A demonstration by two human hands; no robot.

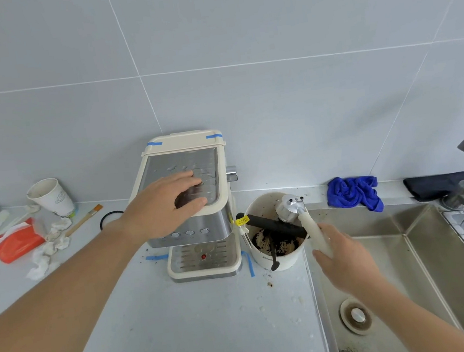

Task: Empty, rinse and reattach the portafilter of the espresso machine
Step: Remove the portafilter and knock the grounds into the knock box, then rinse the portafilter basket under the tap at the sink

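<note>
Cream plastic over metal, the portafilter (301,211) looks stiff and head-heavy, so it is best held by the long handle, where the right hand (341,259) is wrapped around it now. Its steel head hangs upturned over the knock box (277,257), just right of the machine (194,209). The left hand (167,203) lies spread flat on the machine's top, pinching nothing.

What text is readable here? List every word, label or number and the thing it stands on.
None reads clearly.
White knock box: dark lettering on its front wall, too blurred to quote.
White paper cup: pale printed logo, illegible.
Yellow tag beside the cream and steel espresso machine: tiny print, unreadable.
Machine buttons: no legible marks.
</note>
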